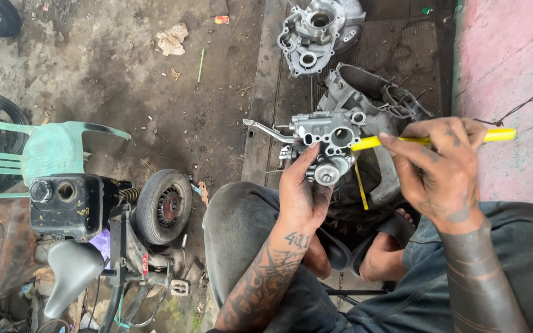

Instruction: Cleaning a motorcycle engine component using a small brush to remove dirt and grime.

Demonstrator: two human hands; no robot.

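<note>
Stained, gritty concrete floor (124,92) across the upper left of the frame, littered with paper scraps. Rusty small motorbike (87,234) at lower left, partly cut off by the edge, with a black boxy tank, grey saddle and small rubber wheel. Pale green plastic chair (57,148) at left, half hidden. Two cast-aluminium engine casings (316,31) at upper centre on dark planks, dull and greasy. Carburettor (325,145) at centre, silvery cast metal with round bores. Left hand (300,191) gripping it from below, fingers clamped around its body, tattooed forearm rising from the lower centre. Right hand (442,169) at right, fingers pinched on a thin yellow tool (495,135); tip at the carburettor's bore, hard to make out.
</note>
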